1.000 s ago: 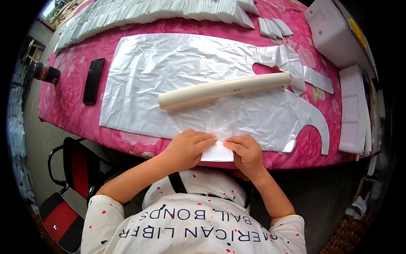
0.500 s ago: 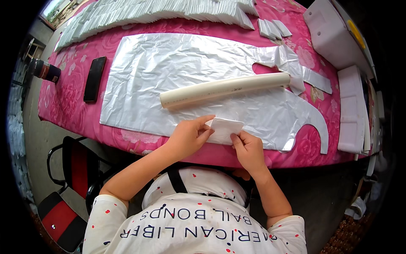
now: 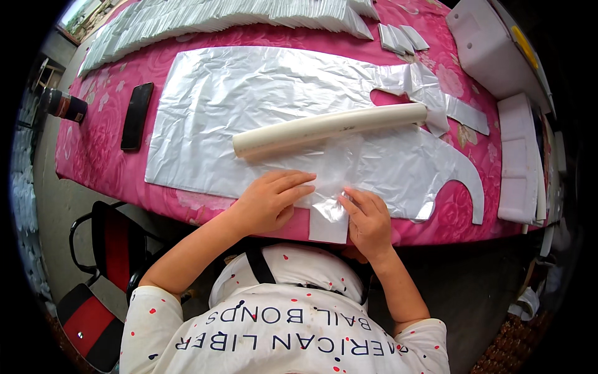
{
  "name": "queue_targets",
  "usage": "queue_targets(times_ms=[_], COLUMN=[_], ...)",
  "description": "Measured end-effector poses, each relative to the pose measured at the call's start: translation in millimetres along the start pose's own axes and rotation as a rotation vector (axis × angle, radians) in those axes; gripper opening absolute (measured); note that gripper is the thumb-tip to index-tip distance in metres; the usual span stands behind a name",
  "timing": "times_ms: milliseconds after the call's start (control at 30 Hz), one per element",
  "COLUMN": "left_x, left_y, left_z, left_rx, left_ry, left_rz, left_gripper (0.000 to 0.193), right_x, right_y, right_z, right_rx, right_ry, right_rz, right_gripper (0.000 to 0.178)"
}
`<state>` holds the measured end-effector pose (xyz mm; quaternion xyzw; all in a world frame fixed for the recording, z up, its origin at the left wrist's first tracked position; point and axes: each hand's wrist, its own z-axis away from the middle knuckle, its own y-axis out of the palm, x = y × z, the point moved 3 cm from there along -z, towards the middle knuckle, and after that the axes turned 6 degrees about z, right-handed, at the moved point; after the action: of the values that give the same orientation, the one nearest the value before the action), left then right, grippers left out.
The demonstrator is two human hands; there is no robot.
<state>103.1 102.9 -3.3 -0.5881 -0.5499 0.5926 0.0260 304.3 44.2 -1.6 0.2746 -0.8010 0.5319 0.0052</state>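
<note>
A flat folded white packet (image 3: 328,227) lies at the near table edge, between my two hands. Clear plastic film (image 3: 339,163), apparently a small bag, stretches from it toward the tube. My right hand (image 3: 369,221) is closed, thumb and fingers pinching the film's right edge. On the other side, my left hand (image 3: 271,201) lies with fingers stretched out, their tips at the film's left edge. Beneath is a large silvery-white plastic sheet (image 3: 205,112), spread flat with curved cutouts at its right end. A cream-coloured tube (image 3: 330,129) lies slantwise across it.
Rows of folded white packets (image 3: 224,22) line the far side, with several more (image 3: 402,38) at far right. A black phone (image 3: 137,116) and a dark cup (image 3: 65,104) are at left. White foam boxes (image 3: 518,159) stand along the right edge of the pink flowered tablecloth (image 3: 99,149).
The white packet, held between both hands before, now lies lower at the table edge. Clear film is now spread above it. My left fingers have straightened.
</note>
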Motion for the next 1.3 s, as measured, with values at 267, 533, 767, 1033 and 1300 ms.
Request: queue_targets(times_ms=[267,533,767,1033,1300], left_x=[58.8,9.8,-6.3,-14.8,7.6], left_y=[-35.9,-6.8,15.8,-12.7,-87.0], left_z=[-47.6,-26.8,-34.5,-27.8,39.2], left_rx=[-0.18,-0.102,-0.064,-0.071,0.02], left_ry=[-0.253,-0.105,-0.119,0.011,0.098], left_rz=[-0.342,-0.186,-0.163,-0.032,-0.544], left_gripper=[0.043,0.055,0.056,0.03,0.024], right_x=[2.3,2.8,-50.7,-74.6,-101.7], right_y=[2.3,0.7,-3.5,9.7,-27.8], right_z=[-8.5,-31.5,-95.9,-79.4,-40.9], right_rx=[0.043,0.029,-0.007,0.056,0.043], right_ry=[0.061,0.085,0.065,0.193,0.536], right_rz=[0.019,-0.022,-0.082,-0.051,0.109], right_gripper=[0.032,0.039,0.036,0.012,0.027])
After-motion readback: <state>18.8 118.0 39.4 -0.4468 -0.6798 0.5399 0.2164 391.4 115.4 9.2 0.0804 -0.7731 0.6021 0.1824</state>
